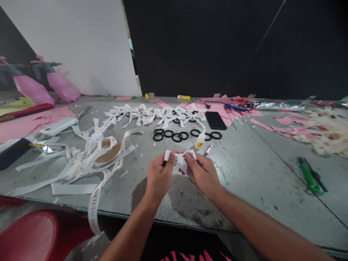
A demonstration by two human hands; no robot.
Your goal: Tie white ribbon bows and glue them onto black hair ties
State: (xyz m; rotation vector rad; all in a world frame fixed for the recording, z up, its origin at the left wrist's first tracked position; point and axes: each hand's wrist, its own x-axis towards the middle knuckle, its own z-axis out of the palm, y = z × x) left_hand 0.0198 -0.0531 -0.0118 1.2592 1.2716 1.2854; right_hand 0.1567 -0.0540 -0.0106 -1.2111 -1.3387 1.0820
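Observation:
My left hand (160,176) and my right hand (202,173) meet over the grey table (244,174), both pinched on a short piece of white ribbon (179,158) folded into loops between the fingertips. A small glue bottle (200,140) with a yellow label and a pink lighter (208,149) lie just beyond my hands. Several black rings (176,135) sit in a loose row behind them. Farther back lies a row of finished white ribbon bows (157,115).
A ribbon spool (108,149) with tangled white printed ribbon (81,163) spreads at left. A black phone (215,120), pink paper scraps (223,107) and cables lie at the back. Green snips (311,178) rest at right. A red stool (29,235) stands at lower left.

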